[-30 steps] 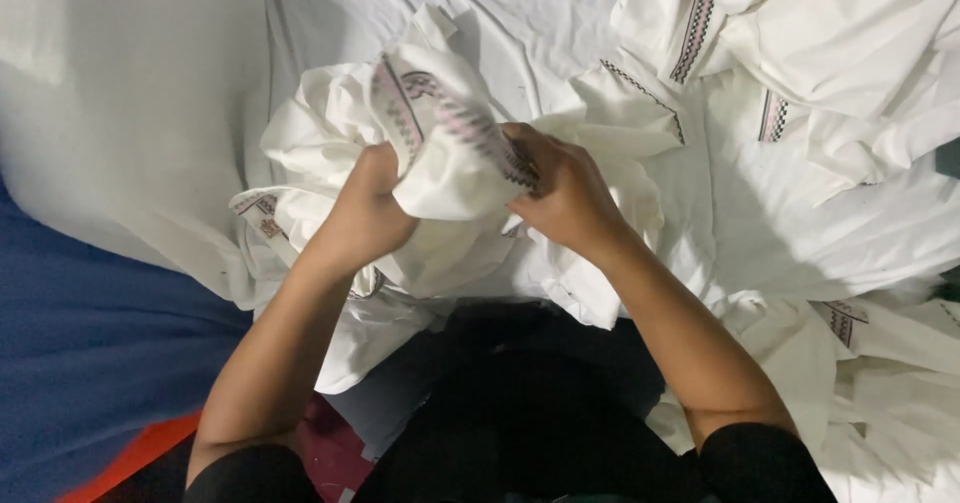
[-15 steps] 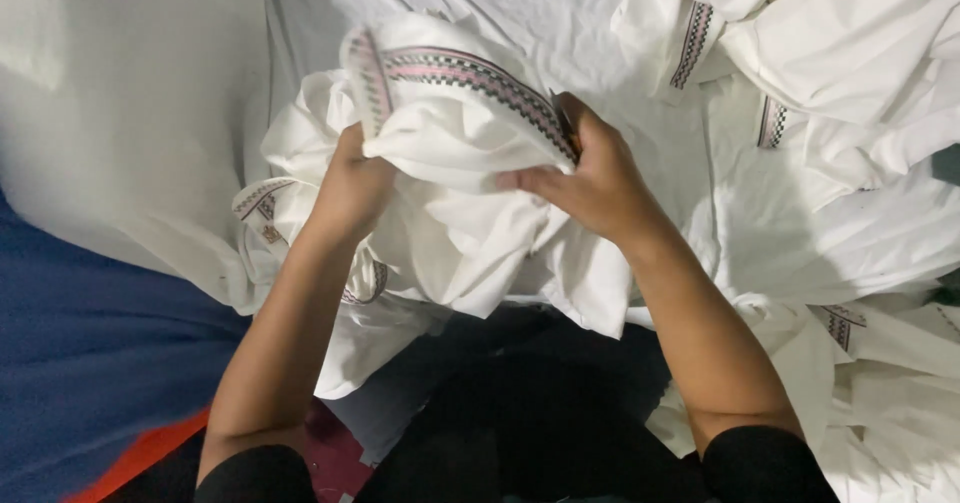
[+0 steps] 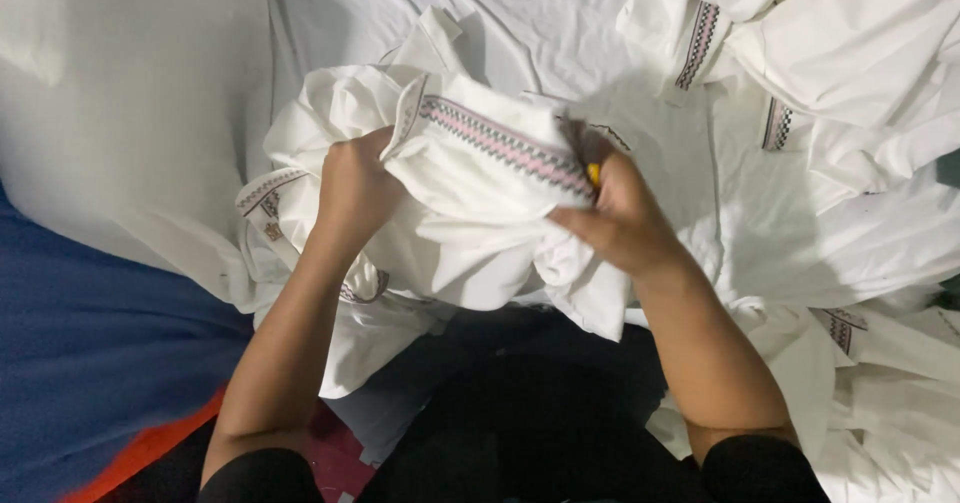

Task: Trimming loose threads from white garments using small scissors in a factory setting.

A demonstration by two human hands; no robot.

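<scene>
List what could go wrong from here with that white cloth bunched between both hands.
1. The left hand and right hand grip the white cloth in a loose bundle; its trailing part hanging below may slip and unfold.
2. A small yellow object sits by the right fingers against the patterned trim; what it is cannot be told, but it might snag.
3. Similar white pieces lie close by, so they could get mixed.

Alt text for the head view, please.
Two bare hands, left hand and right hand, grip a bunched white garment with a pink-and-black patterned trim band. More white trimmed garments lie around; blue fabric at left.
</scene>
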